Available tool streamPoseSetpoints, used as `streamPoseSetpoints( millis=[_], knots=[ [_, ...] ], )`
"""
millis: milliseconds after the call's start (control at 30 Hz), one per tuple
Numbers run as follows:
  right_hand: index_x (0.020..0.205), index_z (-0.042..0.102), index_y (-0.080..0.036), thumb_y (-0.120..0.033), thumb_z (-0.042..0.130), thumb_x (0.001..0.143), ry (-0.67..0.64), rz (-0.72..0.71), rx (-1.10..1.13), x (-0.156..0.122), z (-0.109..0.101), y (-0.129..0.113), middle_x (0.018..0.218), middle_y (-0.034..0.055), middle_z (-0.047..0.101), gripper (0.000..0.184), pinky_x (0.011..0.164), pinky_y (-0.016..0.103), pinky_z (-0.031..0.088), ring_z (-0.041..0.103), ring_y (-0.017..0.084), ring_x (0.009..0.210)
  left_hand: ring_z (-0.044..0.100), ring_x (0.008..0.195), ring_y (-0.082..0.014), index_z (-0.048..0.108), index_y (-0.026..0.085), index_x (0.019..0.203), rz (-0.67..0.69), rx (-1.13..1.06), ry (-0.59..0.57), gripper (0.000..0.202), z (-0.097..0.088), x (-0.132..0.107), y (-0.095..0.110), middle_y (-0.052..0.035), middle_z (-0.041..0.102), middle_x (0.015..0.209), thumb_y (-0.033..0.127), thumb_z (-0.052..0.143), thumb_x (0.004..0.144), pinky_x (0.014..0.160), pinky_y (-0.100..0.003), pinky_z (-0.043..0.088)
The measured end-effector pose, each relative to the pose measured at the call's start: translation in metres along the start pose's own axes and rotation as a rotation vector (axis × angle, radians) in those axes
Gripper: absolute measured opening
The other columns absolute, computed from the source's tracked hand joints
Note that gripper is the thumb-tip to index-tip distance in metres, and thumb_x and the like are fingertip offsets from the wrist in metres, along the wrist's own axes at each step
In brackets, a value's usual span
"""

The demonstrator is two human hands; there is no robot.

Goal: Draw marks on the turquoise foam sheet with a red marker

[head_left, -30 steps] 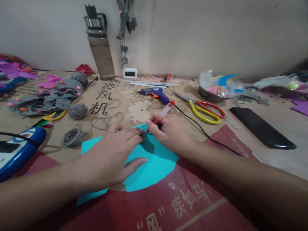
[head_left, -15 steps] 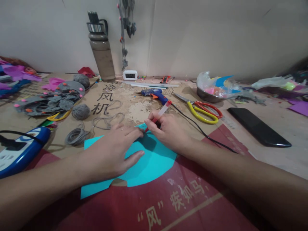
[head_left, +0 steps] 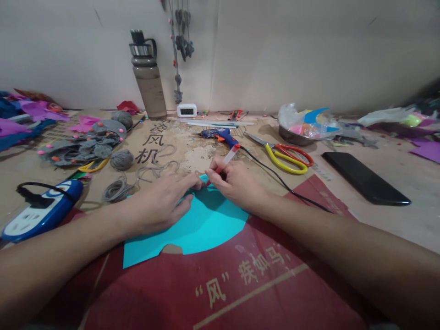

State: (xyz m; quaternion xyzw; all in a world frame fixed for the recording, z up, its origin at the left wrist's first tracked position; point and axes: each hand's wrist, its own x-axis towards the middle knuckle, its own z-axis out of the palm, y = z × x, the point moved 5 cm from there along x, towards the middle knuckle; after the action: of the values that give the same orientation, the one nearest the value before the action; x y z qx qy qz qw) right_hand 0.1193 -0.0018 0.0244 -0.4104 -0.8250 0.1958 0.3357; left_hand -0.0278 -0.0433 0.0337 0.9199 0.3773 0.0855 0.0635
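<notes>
A sheet of turquoise paper (head_left: pixel 209 224) with a curved lower edge and a notch lies on red printed cardboard. My right hand (head_left: pixel 237 181) is closed around a red pen (head_left: pixel 229 158), its tip down at the paper's upper edge. My left hand (head_left: pixel 160 199) lies on the paper, fingertips pressing close to the pen tip and thumb apart from the index finger. What sits under those fingertips is too small and shaded to make out.
Beyond my hands lie a blue glue gun (head_left: pixel 220 134) with its cord, scissors (head_left: pixel 282 156) and a metal bowl (head_left: pixel 299 134). At right is a black phone (head_left: pixel 366 178). Grey yarn (head_left: pixel 122 159), a power strip (head_left: pixel 43 211) and a bottle (head_left: pixel 149 87) are on the left.
My left thumb has drawn in toward its fingers. The pen tip stays near the paper's upper edge. The whole view has shifted slightly.
</notes>
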Motion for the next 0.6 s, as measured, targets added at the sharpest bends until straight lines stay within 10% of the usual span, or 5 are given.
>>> streamPoseSetpoints(
  millis=[400,600],
  knots=[
    [0.083,0.052,-0.02,-0.041,0.042,0.094,0.194,-0.014,0.335,-0.001,-0.009,0.009,0.066,-0.0024,0.054,0.026,0.065,0.026,0.042,0.053,0.012,0.064,0.052,0.105,-0.0223,0.051,0.018,0.112,-0.023,0.014,0.003,0.024,0.001,0.0,0.005,-0.0062,0.06,0.112,0.021,0.042,0.09,0.092,-0.039,0.039],
    [0.092,0.057,-0.021,-0.028,0.052,0.088,0.067,-0.033,0.172,0.001,-0.002,0.015,0.094,0.0035,0.062,0.009,0.08,0.03,0.044,0.057,0.016,0.088,0.048,0.113,-0.0264,0.052,0.019,0.117,-0.002,0.102,-0.002,0.03,0.0,-0.001,0.009,-0.0109,0.056,0.12,0.029,0.046,0.089,0.098,-0.049,0.033]
  ],
)
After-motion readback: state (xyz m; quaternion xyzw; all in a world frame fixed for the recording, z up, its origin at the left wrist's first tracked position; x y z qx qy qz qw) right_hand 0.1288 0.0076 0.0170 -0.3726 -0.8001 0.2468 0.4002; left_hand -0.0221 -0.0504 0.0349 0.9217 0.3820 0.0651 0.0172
